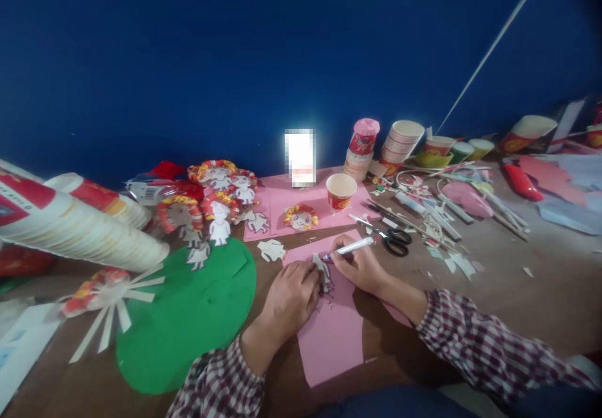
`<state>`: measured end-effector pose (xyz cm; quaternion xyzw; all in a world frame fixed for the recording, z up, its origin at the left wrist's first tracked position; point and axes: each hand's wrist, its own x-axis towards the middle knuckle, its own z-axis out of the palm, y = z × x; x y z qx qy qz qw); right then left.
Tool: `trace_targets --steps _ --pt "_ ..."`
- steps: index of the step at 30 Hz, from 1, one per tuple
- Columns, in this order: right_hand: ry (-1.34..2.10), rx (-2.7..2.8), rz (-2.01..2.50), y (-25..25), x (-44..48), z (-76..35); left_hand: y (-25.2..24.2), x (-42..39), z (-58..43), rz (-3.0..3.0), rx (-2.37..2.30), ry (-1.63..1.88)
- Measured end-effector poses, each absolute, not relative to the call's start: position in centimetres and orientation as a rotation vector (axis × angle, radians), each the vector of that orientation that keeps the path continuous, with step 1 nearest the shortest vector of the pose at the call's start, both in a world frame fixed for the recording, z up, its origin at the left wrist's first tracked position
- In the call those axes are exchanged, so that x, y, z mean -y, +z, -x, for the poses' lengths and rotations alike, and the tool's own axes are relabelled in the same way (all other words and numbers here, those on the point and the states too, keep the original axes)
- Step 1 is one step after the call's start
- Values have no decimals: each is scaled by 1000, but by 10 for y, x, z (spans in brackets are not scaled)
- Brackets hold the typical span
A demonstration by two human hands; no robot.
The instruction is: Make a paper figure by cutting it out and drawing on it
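A white pen (352, 247) is held in the narrow grip of the right hand (361, 269), and its tip is directed to the edge of a pale paper piece (321, 266). This piece is placed on the pink sheet (332, 349), near its upper end, and is partly covered by the left hand (295, 289). The fingers of the left hand are bent and pressed down; whether something is pinched under them cannot be told. The step in hand is judged to be drawing or tracing with the pen. For the next stroke, it seems, the paper should be kept firmly in place, and the tip should be guided slowly along the edge. A loose white cut-out (271, 250) is seen at the left on the worktop (498, 274), and scissors (396, 241) are laid at the right, beyond the writing hand.
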<state>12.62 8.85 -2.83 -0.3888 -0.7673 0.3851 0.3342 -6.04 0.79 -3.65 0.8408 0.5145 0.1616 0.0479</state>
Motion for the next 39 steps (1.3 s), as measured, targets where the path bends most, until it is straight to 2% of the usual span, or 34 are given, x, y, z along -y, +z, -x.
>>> trace_targets --steps 39 --pt "1035 2049 1060 -30 -91 -125 -34 -8 60 -2566 -1567 476"
